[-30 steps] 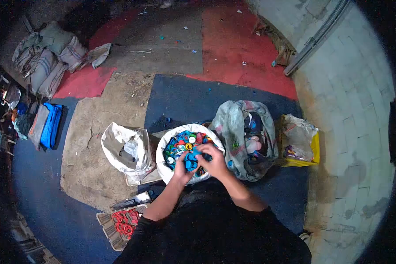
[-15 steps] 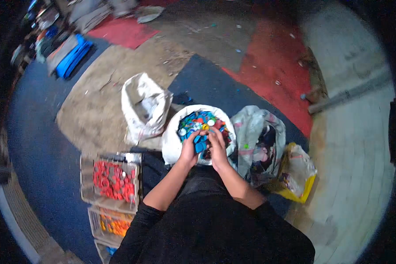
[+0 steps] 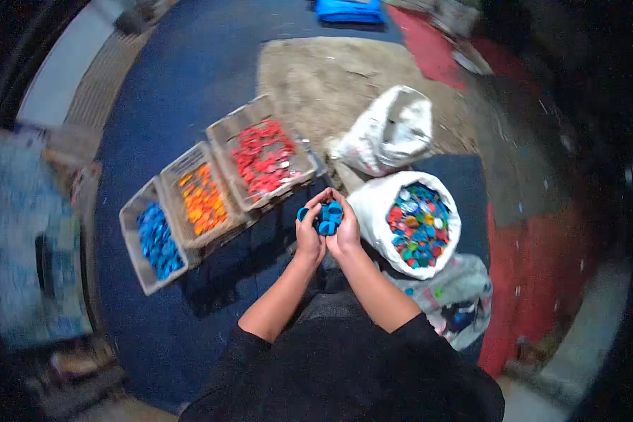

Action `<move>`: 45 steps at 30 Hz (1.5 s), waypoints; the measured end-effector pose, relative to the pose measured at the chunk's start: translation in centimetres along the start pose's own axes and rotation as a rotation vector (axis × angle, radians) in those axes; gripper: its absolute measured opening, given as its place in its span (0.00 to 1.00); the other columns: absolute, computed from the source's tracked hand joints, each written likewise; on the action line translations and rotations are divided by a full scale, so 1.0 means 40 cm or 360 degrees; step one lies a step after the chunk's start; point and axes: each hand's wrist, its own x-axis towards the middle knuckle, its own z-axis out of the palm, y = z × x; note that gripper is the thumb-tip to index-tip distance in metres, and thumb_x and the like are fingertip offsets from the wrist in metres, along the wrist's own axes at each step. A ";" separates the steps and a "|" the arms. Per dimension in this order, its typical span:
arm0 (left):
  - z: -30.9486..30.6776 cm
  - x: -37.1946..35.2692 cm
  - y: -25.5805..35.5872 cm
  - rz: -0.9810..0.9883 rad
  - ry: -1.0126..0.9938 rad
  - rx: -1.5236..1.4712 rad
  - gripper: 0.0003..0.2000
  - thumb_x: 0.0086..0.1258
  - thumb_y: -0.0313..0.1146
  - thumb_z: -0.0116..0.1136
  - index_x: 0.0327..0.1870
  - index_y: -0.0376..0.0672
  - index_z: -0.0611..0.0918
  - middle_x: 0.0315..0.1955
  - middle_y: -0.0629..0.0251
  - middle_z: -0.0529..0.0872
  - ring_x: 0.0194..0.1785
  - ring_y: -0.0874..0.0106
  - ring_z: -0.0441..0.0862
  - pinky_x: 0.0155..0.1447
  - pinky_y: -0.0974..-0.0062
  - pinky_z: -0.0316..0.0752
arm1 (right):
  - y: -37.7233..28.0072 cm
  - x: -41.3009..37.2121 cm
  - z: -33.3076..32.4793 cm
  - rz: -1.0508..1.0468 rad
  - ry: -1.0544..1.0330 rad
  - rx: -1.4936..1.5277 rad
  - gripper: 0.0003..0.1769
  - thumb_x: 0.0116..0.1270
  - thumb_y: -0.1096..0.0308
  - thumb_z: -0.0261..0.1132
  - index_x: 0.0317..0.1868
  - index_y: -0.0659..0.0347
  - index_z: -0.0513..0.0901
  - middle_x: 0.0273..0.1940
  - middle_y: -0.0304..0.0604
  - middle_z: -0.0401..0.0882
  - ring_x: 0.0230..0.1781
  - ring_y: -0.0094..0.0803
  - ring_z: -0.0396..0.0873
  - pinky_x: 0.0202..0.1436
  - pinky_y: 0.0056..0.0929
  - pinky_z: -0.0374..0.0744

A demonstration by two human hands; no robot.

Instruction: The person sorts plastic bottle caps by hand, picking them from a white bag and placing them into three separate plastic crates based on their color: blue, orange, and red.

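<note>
Cupped together in front of me, my left hand (image 3: 309, 235) and my right hand (image 3: 346, 228) hold several blue caps (image 3: 327, 219) between them. To their right stands a white sack (image 3: 381, 211) full of mixed-colour caps (image 3: 418, 225). On the left are three crates side by side: one with red caps (image 3: 261, 158), one with orange caps (image 3: 202, 200) and one with blue caps (image 3: 159, 240). The red-cap crate is the nearest one to my hands.
Behind the full sack stands another white sack (image 3: 394, 133), open at the top. A clear plastic bag (image 3: 469, 285) with dark items lies at the lower right. A blue folded bundle (image 3: 349, 10) is at the far top.
My view has turned left, so the crates now show more fully. My hands have come away from over the mixed-cap sack with the blue caps held between them.
</note>
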 end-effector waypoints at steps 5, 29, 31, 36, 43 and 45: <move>-0.203 -0.167 0.175 0.0467 0.0347 -0.0083 0.16 0.68 0.24 0.52 0.56 0.34 0.80 0.58 0.56 0.82 0.64 0.66 0.77 0.72 0.67 0.67 | 0.263 -0.111 0.052 0.0413 -0.0307 -0.0208 0.19 0.79 0.61 0.50 0.59 0.64 0.78 0.55 0.44 0.81 0.56 0.35 0.79 0.65 0.36 0.77; -1.121 -0.795 0.660 0.0990 0.1373 -0.0212 0.12 0.73 0.24 0.55 0.56 0.37 0.78 0.53 0.59 0.83 0.58 0.68 0.80 0.66 0.68 0.74 | 1.377 -0.683 0.141 0.0896 -0.0515 -0.1102 0.14 0.74 0.70 0.59 0.57 0.63 0.77 0.50 0.45 0.82 0.52 0.34 0.80 0.58 0.35 0.80; -1.157 -0.740 0.707 0.0963 0.1265 -0.0522 0.11 0.75 0.27 0.54 0.56 0.36 0.78 0.51 0.57 0.83 0.57 0.67 0.81 0.65 0.67 0.75 | 1.407 -0.616 0.155 0.1047 -0.0411 -0.0777 0.14 0.73 0.67 0.60 0.56 0.63 0.78 0.52 0.46 0.82 0.54 0.37 0.80 0.61 0.37 0.78; -1.265 -0.579 0.831 0.0843 0.1040 -0.0667 0.14 0.79 0.36 0.49 0.56 0.37 0.78 0.54 0.58 0.83 0.60 0.65 0.79 0.67 0.65 0.72 | 1.491 -0.453 0.286 0.1123 -0.0411 -0.0727 0.19 0.73 0.60 0.59 0.58 0.63 0.78 0.52 0.46 0.80 0.54 0.39 0.78 0.63 0.40 0.76; -1.312 -0.355 1.046 0.0796 0.0975 -0.0622 0.27 0.81 0.53 0.41 0.65 0.38 0.74 0.65 0.58 0.74 0.69 0.63 0.71 0.75 0.62 0.62 | 1.610 -0.289 0.515 0.1146 -0.0497 -0.0766 0.25 0.75 0.55 0.56 0.64 0.63 0.75 0.59 0.48 0.76 0.60 0.40 0.75 0.67 0.41 0.72; -1.325 -0.320 1.089 0.0736 0.0979 -0.0626 0.32 0.80 0.57 0.39 0.70 0.37 0.71 0.70 0.57 0.70 0.72 0.62 0.67 0.77 0.61 0.58 | 1.619 -0.256 0.564 0.1146 -0.0512 -0.0893 0.25 0.75 0.54 0.56 0.64 0.62 0.74 0.59 0.47 0.76 0.60 0.40 0.75 0.67 0.41 0.73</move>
